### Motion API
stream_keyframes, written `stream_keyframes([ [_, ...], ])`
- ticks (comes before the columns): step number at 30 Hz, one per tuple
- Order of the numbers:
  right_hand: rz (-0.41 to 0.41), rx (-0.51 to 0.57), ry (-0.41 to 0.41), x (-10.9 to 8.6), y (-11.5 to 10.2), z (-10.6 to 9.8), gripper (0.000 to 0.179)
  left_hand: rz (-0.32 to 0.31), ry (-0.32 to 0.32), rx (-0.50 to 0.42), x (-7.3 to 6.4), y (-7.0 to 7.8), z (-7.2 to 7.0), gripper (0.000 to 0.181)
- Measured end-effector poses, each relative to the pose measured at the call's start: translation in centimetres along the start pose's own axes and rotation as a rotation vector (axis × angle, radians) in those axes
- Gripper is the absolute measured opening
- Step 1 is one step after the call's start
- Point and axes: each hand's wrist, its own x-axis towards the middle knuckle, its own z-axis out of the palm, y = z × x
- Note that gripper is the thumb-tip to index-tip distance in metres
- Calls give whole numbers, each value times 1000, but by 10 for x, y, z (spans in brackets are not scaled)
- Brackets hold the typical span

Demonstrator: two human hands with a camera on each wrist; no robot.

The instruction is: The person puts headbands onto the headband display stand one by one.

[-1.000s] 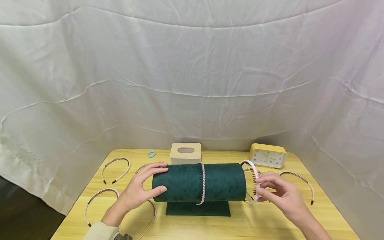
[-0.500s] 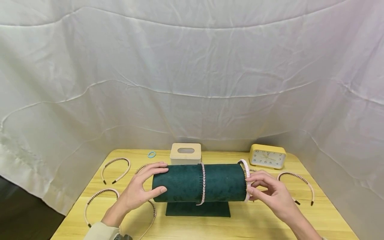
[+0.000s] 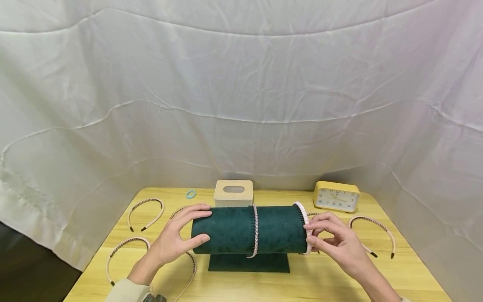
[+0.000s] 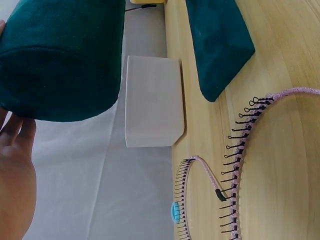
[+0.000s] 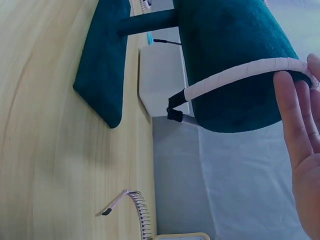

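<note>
My right hand [image 3: 337, 241] pinches a pale pink headband [image 5: 235, 75] between thumb and fingers. The headband arches over the right end of a dark green, velvety headband stand [image 3: 283, 228]; its two black tips hang below the roll in the right wrist view. Around the middle of the roll sits a thinner braided pink headband [image 3: 256, 230] with dark teeth. My left hand [image 3: 175, 235] holds the left end of the stand, fingers on top and thumb on the front face. The far undersides of both hands' fingers are partly hidden.
Toothed pink headbands lie on the wooden table [image 3: 320, 281]: one headband [image 3: 145, 200] at far left, another headband [image 3: 128, 241] nearer, more beside the left wrist, one headband [image 3: 377, 222] at right. A tissue box [image 3: 234, 193], blue ring [image 3: 190, 194] and yellow clock [image 3: 337, 196] stand behind.
My right hand has moved left, bringing the pale headband from beyond the roll's right end onto it. My left hand and the stand have stayed in place.
</note>
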Motion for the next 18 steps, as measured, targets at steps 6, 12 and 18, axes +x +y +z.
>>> stream_keyframes([
  [6, -26, -58, 34, 0, 0, 1, 37, 1, 0, -7, 0, -1, 1, 58],
  [12, -254, -21, 60, 6, 6, 3, 45, 3, 1, -7, 0, -1, 1, 58],
  [18, -327, -85, 67, 8, 11, 1, 49, 3, -1, -17, 0, -1, 1, 59],
])
